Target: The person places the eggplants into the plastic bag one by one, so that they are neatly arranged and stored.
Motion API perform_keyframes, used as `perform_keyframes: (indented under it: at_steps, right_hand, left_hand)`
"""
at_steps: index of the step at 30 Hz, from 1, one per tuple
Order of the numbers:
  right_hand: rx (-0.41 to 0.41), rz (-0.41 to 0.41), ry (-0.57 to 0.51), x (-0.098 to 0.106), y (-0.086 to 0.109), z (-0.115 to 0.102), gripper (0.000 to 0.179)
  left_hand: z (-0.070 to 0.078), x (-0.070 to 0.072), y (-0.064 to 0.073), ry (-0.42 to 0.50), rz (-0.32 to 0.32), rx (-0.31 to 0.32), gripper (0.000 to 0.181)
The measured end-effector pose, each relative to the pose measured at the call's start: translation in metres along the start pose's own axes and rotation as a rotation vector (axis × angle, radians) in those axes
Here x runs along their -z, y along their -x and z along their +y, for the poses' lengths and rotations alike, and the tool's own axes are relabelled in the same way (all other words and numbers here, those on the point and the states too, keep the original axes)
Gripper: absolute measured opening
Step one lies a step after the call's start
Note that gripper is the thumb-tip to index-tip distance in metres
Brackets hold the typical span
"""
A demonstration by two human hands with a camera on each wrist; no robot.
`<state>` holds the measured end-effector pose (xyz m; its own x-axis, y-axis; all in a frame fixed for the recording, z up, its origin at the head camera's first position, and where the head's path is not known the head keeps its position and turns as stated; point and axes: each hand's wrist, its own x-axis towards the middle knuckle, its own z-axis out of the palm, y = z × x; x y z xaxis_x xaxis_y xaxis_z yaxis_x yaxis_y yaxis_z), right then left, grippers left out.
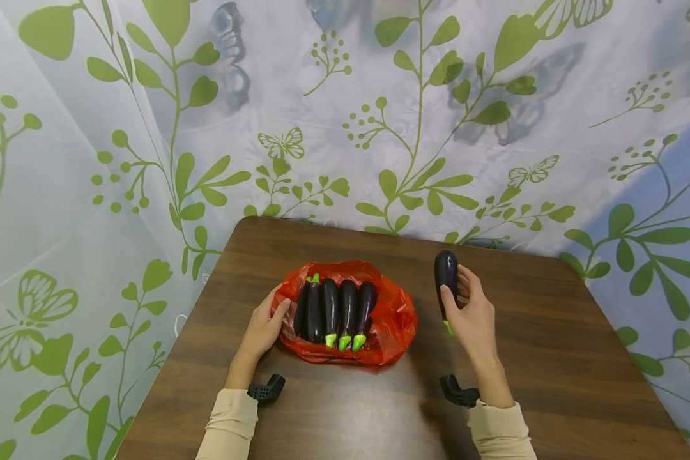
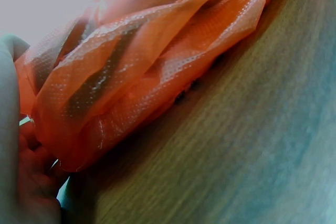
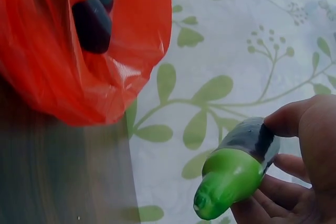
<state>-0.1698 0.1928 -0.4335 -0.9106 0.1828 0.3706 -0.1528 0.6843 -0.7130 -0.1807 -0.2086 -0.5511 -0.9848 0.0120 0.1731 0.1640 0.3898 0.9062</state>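
A red plastic bag [image 1: 401, 322] lies on the table with its mouth spread open. Inside, several dark purple eggplants [image 1: 330, 310] lie side by side, most with their green stem ends toward me. My left hand [image 1: 264, 327] grips the bag's left edge, thumb over the rim; its other fingers are partly hidden by the bag. To the right of the bag, my right hand [image 1: 475, 322] holds a single eggplant [image 1: 446, 271] between thumb and fingers. Its green cap [image 3: 233, 174] points down toward me in the head view, and toward the camera in the right wrist view.
The brown wooden table [image 1: 529, 306] has rounded far corners. Behind it and to the left hangs a pale curtain [image 1: 322, 172] printed with green leaves and butterflies. Each wrist carries a black strap mount [image 1: 267, 388] close above the tabletop.
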Motion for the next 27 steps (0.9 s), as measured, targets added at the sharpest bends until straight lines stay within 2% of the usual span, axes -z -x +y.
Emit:
perform_keyframes:
  at_steps: [27]
  right_hand:
    - [0.125, -0.166, -0.115, -0.04, 0.016, -0.043, 0.056]
  left_hand:
    - [0.0, 0.0, -0.001, 0.002, 0.001, 0.011, 0.051]
